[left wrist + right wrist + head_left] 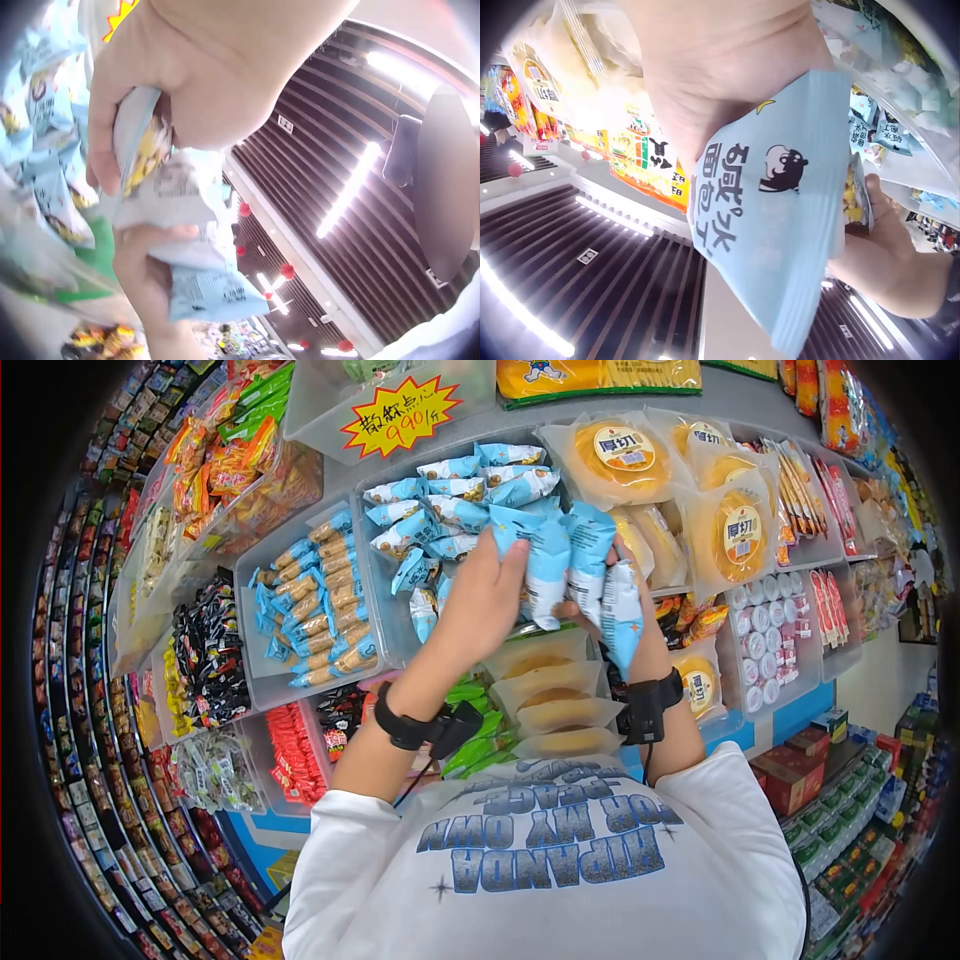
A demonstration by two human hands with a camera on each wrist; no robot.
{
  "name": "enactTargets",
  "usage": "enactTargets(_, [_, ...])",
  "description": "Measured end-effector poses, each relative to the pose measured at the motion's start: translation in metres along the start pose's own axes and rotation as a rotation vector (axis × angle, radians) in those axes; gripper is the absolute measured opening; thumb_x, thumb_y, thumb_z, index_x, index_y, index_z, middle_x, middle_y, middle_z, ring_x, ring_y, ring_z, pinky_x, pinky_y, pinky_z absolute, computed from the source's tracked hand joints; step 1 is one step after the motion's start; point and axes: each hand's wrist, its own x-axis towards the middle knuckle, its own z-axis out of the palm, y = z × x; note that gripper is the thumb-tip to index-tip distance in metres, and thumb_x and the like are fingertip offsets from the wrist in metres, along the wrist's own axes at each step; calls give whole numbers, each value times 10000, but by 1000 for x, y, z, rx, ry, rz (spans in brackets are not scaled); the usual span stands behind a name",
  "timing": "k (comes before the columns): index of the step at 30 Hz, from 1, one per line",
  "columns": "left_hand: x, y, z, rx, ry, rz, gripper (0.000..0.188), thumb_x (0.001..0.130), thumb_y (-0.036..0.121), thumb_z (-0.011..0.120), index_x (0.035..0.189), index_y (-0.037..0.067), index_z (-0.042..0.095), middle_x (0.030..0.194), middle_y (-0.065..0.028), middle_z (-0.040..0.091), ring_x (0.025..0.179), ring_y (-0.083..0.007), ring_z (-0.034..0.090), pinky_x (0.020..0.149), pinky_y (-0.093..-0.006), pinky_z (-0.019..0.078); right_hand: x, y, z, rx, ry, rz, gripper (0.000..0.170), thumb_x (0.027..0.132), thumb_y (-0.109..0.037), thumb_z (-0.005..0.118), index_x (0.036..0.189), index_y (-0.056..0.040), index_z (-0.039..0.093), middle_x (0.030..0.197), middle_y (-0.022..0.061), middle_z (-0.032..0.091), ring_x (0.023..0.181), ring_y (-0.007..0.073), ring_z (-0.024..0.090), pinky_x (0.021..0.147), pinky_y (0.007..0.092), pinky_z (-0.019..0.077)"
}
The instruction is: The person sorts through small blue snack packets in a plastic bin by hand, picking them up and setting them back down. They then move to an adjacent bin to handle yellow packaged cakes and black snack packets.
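The left hand [482,595] and the right hand [625,575] are side by side, both closed around the blue-and-white packets [548,570]. The left thumb lies over the upper end of one, and the right hand grips others that hang downward, one tipping toward the right forearm. In the right wrist view, the nearest packet shows a small black-and-white animal drawing; how many lie in each hand I cannot tell.

Nearer the body are a black wrist strap [408,730] on the left arm, another on the right, and a white shirt [570,860] with blue-grey lettering. Just bodyward of the hands, flat round cakes [562,714] stand in a row in pale wrappers.

Behind and left of the left hand, a clear bin [366,565] holds more such packets. Further left are brown rolls [320,600] in blue wrappers, then black-wrapped sweets [212,645]. Right of the right hand lie labelled round cakes [740,535]; beyond the left hand, a yellow starburst price sign [402,417].
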Motion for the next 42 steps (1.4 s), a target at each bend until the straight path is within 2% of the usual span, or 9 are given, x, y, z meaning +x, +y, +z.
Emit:
enactTargets(3, [-3, 0, 19, 12, 58, 255, 455, 1015, 250, 431, 1338, -68, 398, 1317, -293, 468, 1230, -416, 455, 1042, -457, 336, -19, -10, 10, -149, -57, -109, 238, 990, -388, 527, 1012, -151, 539, 949, 51, 632, 928, 202, 663, 715, 350, 581])
enactTargets(6, [-6, -10, 41, 153, 175, 436, 509, 1015, 265, 429, 1382, -80, 351, 1364, -275, 445, 1253, -411, 436, 1060, -460, 314, -41, -12, -8, -369, 34, -241, 235, 998, -382, 513, 989, -149, 544, 980, 52, 633, 935, 195, 662, 760, 329, 563])
enactTargets(10, [-15, -2, 44, -21, -206, 499, 564, 1016, 277, 428, 1438, -75, 301, 1450, -275, 374, 1362, -407, 338, 1128, -441, 247, -51, -4, -19, -83, 268, -177, 340, 1019, -402, 450, 1125, -109, 588, 1045, 68, 655, 979, 197, 651, 849, 359, 547])
enactTargets(15, [-3, -7, 33, -114, -272, 402, 543, 1052, 297, 337, 1487, -23, 278, 1522, -163, 339, 1428, -286, 296, 1164, -387, 225, -70, 12, -22, 322, 4, 50, 533, 980, -527, 432, 1265, -89, 537, 1190, 112, 603, 1025, 267, 612, 798, 395, 544])
enactTargets(20, [12, -22, 17, -291, -77, 119, 322, 1007, 219, 511, 1265, 29, 540, 1280, -97, 576, 1167, -211, 576, 955, -331, 462, -75, 30, 0, 570, -69, 94, 545, 941, -561, 463, 1219, -99, 544, 1098, 102, 601, 865, 213, 546, 601, 302, 412])
enactTargets(23, [26, -24, -7, 346, -35, 410, 361, 828, 129, 700, 1170, 60, 607, 1193, -108, 596, 1047, -256, 624, 856, -354, 516, -78, 26, -33, 506, -89, 100, 518, 957, -549, 447, 1206, -108, 554, 1068, 71, 602, 858, 198, 540, 593, 295, 413])
enactTargets(26, [43, -41, -5, 756, -316, 504, 421, 810, 171, 723, 1197, 66, 594, 1177, -119, 597, 1035, -296, 619, 821, -382, 532, -79, 14, -28, 158, -35, -7, 487, 975, -525, 427, 1204, -116, 557, 1066, 54, 604, 859, 193, 535, 583, 291, 409])
enactTargets(33, [79, -55, 22, 988, -223, 404, 309, 778, 147, 721, 1056, 71, 609, 994, -93, 625, 854, -342, 649, 731, -467, 530, -75, 8, -21, 216, -97, -68, 482, 987, -515, 413, 1241, -129, 549, 1106, 46, 604, 867, 192, 535, 583, 288, 405])
enactTargets(42, [94, -34, -8, 682, -33, 475, 133, 759, 109, 736, 827, 34, 650, 795, -110, 658, 737, -321, 646, 650, -410, 505, -76, 7, -24, 250, -140, -59, 482, 963, -519, 450, 1221, -128, 565, 1132, 64, 601, 887, 197, 541, 596, 292, 401])
